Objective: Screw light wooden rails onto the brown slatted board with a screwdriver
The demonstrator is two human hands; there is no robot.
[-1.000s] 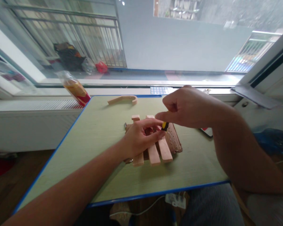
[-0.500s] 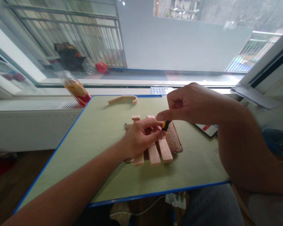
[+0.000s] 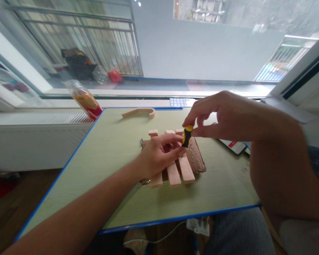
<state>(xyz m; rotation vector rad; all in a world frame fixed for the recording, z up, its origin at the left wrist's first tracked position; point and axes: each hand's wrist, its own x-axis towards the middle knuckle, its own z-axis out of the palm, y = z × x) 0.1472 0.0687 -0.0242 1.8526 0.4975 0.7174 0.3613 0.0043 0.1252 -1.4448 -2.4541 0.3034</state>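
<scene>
A stubby screwdriver (image 3: 187,136) with a yellow and black handle stands nearly upright over the wooden slats; its tip is hidden. My right hand (image 3: 220,117) has thumb and fingertips at the top of the handle. My left hand (image 3: 159,154) lies across the slats, thumb and index finger pinching around the screwdriver's lower end. Three light wooden slats (image 3: 186,170) lie side by side over a brown, worn piece dotted with small holes and metal bits (image 3: 198,157), which looks like cardboard. The middle of the slats is covered by my left hand.
A curved wooden piece (image 3: 139,112) lies at the table's back edge. A phone (image 3: 235,147) is at the right, under my right forearm. A drink bottle (image 3: 86,101) stands beyond the back left corner. Below the front edge hangs a white power strip (image 3: 198,226).
My right hand has turned and opened its fingers from a tighter curl, now showing more of the screwdriver handle. The left hand and slats have stayed put.
</scene>
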